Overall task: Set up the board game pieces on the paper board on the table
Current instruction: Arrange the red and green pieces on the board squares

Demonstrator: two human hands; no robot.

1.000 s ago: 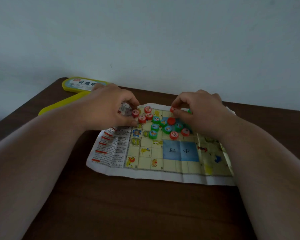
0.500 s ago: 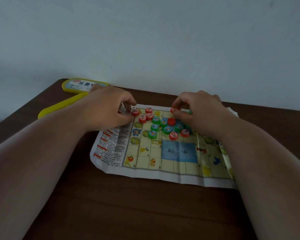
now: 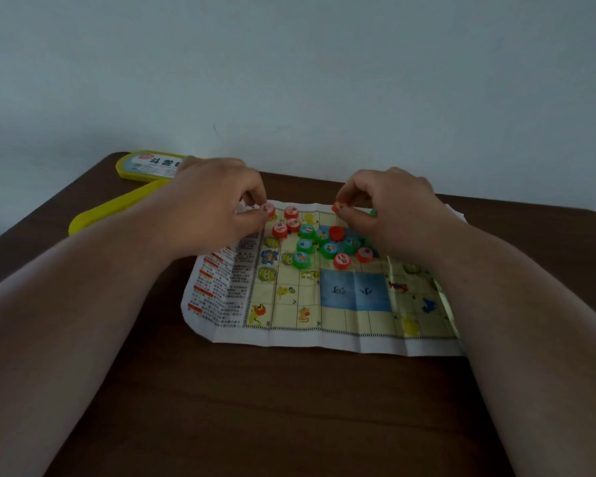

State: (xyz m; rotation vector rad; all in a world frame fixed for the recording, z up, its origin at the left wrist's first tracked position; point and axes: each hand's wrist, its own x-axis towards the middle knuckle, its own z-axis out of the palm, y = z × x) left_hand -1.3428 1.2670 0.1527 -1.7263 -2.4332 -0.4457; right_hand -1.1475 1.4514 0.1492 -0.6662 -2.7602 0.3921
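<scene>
At far edge of the paper board, our left hand pinches a red piece; right hand pinches another red piece; remaining pieces clustered mid-board; probably light, slick plastic discs, so we grip rims; paper likely shifts easily.

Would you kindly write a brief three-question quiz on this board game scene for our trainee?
1. True or false: the left hand pinches a red piece at the far left corner of the paper board.
2. The right hand pinches a piece of which colour? A red, B green, C blue
3. Fill in: the yellow case lid lies at the table's far ____ corner.

Key: 1 true; 2 A; 3 left.
</scene>
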